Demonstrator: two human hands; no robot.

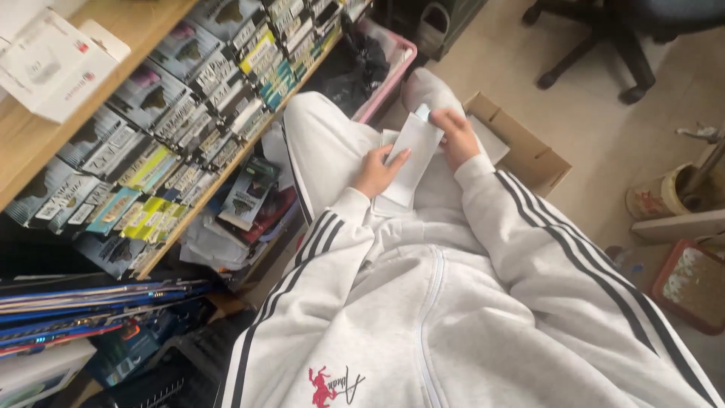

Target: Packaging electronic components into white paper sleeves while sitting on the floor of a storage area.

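On lap, beige tile floor [574, 113] | left hand [375, 171] & right hand [458, 136] both gripping white envelope [414, 155] | wood shelf [136, 23] beside.

the white envelope [411, 155] looks like smooth matt paper, and the grey tracksuit [423, 302] is soft, slightly fuzzy cloth. the shelf [98, 57] is bare pale wood, its small boxes [189, 113] glossy printed card. the open carton [521, 147] is dull brown cardboard.

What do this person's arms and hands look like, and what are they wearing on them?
Both arms are covered by the long sleeves of a light grey zip-up sweatshirt, with dark stripes running down each sleeve to ribbed cuffs. The left hand and right hand are bare: no gloves, rings or watch show.
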